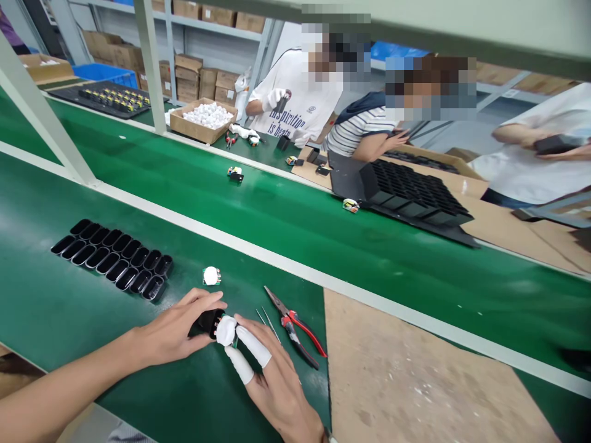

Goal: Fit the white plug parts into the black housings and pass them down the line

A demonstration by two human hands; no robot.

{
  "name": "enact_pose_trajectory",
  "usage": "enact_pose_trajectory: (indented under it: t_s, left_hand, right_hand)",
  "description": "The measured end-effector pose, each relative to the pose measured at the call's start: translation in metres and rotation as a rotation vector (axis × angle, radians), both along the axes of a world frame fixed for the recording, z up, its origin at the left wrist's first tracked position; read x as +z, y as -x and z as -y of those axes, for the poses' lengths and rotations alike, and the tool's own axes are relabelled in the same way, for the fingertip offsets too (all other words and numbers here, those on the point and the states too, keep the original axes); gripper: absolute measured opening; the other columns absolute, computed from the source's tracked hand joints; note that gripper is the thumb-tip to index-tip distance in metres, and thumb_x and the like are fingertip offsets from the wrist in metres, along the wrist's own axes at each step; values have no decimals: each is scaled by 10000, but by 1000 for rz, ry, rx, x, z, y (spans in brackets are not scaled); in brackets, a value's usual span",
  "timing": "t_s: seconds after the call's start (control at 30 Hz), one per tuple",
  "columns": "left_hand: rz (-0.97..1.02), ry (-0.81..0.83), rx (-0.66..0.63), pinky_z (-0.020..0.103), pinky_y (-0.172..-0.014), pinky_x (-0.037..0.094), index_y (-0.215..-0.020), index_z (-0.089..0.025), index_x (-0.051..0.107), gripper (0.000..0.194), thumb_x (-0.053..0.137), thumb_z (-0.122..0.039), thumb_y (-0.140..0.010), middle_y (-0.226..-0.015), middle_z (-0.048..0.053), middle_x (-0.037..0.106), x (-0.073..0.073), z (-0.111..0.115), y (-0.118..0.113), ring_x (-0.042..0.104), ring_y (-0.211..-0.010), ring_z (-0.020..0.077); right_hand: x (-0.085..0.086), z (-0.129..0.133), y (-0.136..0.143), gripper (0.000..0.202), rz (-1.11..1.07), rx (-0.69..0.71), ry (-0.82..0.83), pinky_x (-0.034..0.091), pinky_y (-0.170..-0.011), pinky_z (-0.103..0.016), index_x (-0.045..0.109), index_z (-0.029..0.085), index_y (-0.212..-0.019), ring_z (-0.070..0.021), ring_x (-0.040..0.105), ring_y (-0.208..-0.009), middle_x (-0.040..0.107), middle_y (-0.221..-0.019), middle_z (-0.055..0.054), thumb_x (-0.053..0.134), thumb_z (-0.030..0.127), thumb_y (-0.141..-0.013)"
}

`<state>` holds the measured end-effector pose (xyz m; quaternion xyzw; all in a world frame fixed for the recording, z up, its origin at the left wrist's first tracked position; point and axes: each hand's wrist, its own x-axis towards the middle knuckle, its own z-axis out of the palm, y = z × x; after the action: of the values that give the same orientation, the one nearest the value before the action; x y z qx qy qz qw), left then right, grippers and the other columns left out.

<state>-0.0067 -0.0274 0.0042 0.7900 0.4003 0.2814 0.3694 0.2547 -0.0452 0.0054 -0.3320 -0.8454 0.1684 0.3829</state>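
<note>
My left hand (178, 326) is closed around a small black plastic case (209, 321), its open end turned toward my right hand. Between the white-sleeved fingertips of my right hand (272, 369) is a small circuit board (226, 331) topped with a white pad. The board sits at the mouth of the case; how far inside it reaches I cannot tell. Just beyond my hands lies another circuit board (212, 275) with a round white top. Red-and-black needle-nose pliers (295, 323) and tweezers (268, 321) rest beside my right hand.
Two rows of black cases (113, 255) stand at the left. A brown board (415, 369) covers the bench at right. Across the green conveyor belt (277, 203), carrying several circuit boards, co-workers handle parts near a box of white pieces (203, 126) and stacked black cases (415, 191).
</note>
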Motion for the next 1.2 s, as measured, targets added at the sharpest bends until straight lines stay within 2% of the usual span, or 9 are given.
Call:
enact_pose_trajectory:
  t_s: [0.3,0.53,0.73,0.93,1.03,1.2]
  left_hand:
    - [-3,-33,-10,488,-1144,529,-1655,-420,138,846,608,-130,-1014,-1483,97,577,-1,0,-1,539,-1393,253]
    - [-40,-100,-12,525,-1147,489,-1668,-385,130,876,637,-117,-1005,-1463,79,624,-1,0,-2,514,-1368,274]
    - [-54,-117,-25,515,-1134,489,-1673,-368,120,860,635,-137,-1025,-1451,90,625,-1,0,-3,523,-1351,273]
    - [-49,-123,-15,518,-1116,516,-1667,-365,159,844,648,-137,-1018,-1433,99,629,-2,2,-4,553,-1336,279]
    - [-46,-134,-10,528,-1126,510,-1670,-371,153,852,654,-141,-1020,-1431,100,632,-3,2,-5,556,-1341,282]
    - [-52,-125,-1,523,-1131,504,-1668,-372,166,814,628,-148,-1035,-1444,93,622,-3,4,-4,557,-1335,274]
  right_hand:
    - [3,1,1,678,19,17,-32,608,-1048,-497,445,187,-1574,-306,615,-1348,638,-1441,-188,656,8,-955]
    - [2,-3,5,620,20,18,-70,630,-1000,-494,487,187,-1536,-312,646,-1299,654,-1417,-181,642,15,-960]
    - [6,-4,6,525,37,47,-67,636,-967,-492,543,134,-1443,-325,634,-1290,638,-1423,-205,645,-5,-947]
    - [-2,-2,5,474,60,62,-31,634,-933,-510,551,153,-1395,-342,604,-1316,586,-1488,-202,604,-16,-955]
    - [-3,-1,6,480,84,75,3,627,-956,-521,542,145,-1402,-340,584,-1340,556,-1519,-211,568,-32,-957]
    - [5,-2,12,429,89,93,19,608,-1028,-516,571,149,-1366,-318,570,-1364,545,-1526,-206,553,-24,-973]
